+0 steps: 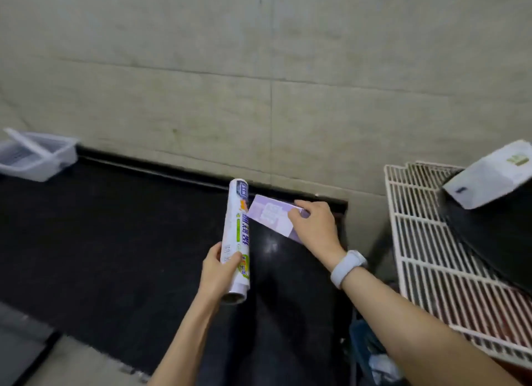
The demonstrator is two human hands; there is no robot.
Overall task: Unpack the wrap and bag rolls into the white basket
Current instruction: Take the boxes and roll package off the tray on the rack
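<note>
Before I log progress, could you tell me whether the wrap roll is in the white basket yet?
Out. The left hand holds the wrap roll above the dark counter, while the white basket sits apart at far left.

What I can count from here

I see one wrap roll (236, 236), one purple box (272, 217), one white basket (37, 158), one wire rack (449, 259), one white pouch (489, 178), two hands, one wristband (347, 267).

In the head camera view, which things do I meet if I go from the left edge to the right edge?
white basket → left hand holding the wrap roll → purple box → right hand gripping it → white wristband → white wire rack → white bag.
</note>
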